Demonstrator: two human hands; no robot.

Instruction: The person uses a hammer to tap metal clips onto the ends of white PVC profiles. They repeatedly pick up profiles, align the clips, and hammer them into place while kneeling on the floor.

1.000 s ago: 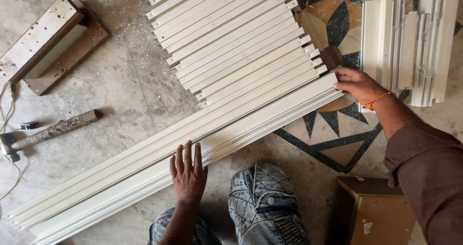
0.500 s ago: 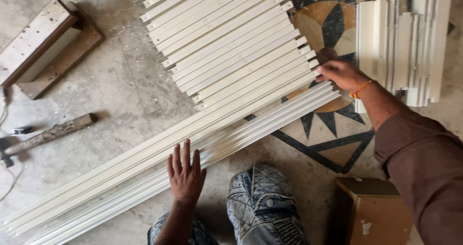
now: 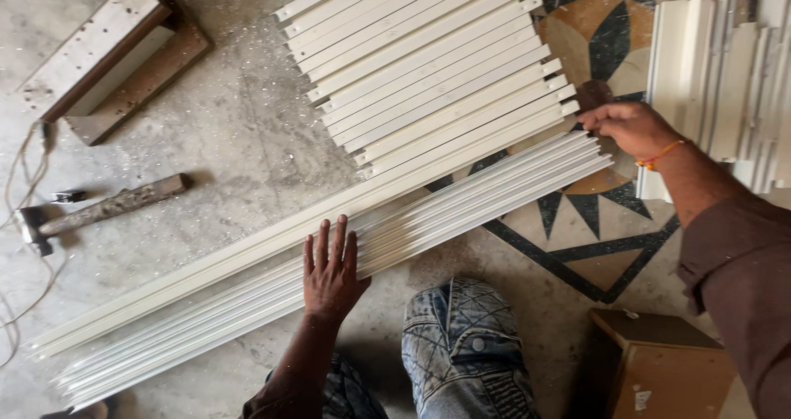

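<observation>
A bundle of long white plastic strips lies slanted across the floor. My left hand rests flat on its middle, fingers spread and holding nothing. My right hand is at the bundle's far right end, with curled fingertips closed on the end of the uppermost long strip. Just beyond lies a row of shorter white strips, side by side. My knee in patterned jeans is below the bundle.
A hammer and a cable lie on the grey floor at left, with a wood and metal block above them. More white profiles are stacked at right. A brown box stands at the lower right.
The view has shifted slightly. My right hand stays at the right end of the long strips, and my left hand remains flat on the bundle.
</observation>
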